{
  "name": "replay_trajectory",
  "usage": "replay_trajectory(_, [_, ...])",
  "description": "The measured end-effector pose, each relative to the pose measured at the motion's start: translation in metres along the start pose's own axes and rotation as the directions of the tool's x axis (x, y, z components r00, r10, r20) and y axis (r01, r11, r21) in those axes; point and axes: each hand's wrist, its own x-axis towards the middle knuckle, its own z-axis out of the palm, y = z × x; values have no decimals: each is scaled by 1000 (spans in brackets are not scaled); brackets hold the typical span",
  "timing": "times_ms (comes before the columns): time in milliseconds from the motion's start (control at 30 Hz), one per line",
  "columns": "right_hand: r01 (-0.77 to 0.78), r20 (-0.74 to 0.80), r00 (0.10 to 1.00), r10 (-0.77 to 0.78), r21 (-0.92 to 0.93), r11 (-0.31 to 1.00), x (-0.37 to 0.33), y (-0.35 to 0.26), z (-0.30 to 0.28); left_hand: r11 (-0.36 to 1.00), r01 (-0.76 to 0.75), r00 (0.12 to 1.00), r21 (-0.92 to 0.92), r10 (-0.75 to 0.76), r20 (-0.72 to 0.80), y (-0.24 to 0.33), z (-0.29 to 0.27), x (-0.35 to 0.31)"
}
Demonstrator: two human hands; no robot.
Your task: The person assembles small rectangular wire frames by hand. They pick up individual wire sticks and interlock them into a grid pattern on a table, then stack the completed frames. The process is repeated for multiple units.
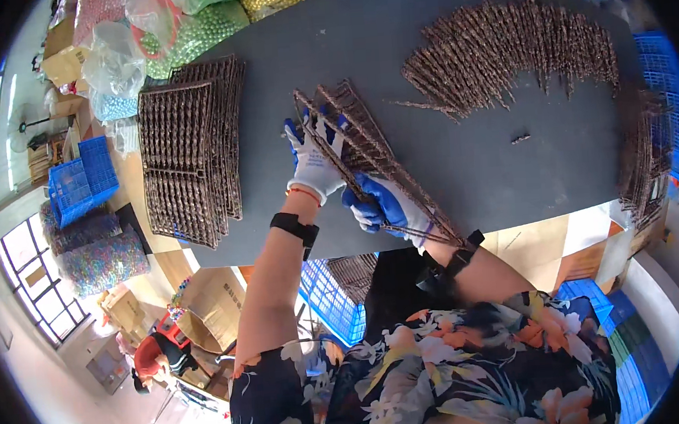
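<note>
Both my hands wear white gloves with blue-coated fingers. Dark brown lattice panels [374, 142], with twisted-looking rods, stand tilted over the table in front of me. Fingers curled, my right hand [390, 206] grips the near part of a panel. My left hand [316, 164] has its fingers spread among the rods, with one long edge bar crossing over it. How many panels overlap here I cannot tell. To the left stands a stack of similar brown panels [180, 164]. Many loose brown twisted rods [513, 54] lie fanned out at the far right.
The dark grey table [304, 49] has a curved far edge. A short broken rod piece [520, 139] lies on its right half. More brown panels [642, 151] lean at the right edge. Bags of green beads [201, 36] sit far left; blue crates [664, 71] stand around. Another person [157, 357] works lower left.
</note>
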Motion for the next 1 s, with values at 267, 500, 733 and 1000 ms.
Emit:
replay_trajectory(267, [34, -54, 998, -29, 88, 996, -10, -45, 24, 998, -54, 985, 16, 50, 165, -15, -1, 15])
replay_trajectory(500, [233, -48, 972, -229, 117, 965, -121, -211, -39, 987, -51, 998, -150, 55, 23, -21, -4, 4])
replay_trajectory(733, [433, 54, 896, -441, 117, 894, -186, -194, 10, 977, -122, 992, -175, 116, -44, -20, 1, 6])
replay_trajectory(1000, [704, -223, 693, -685, 6, 710, -308, -125, 0, 641, -765, 643, 61, 764, 44, 32, -2, 11])
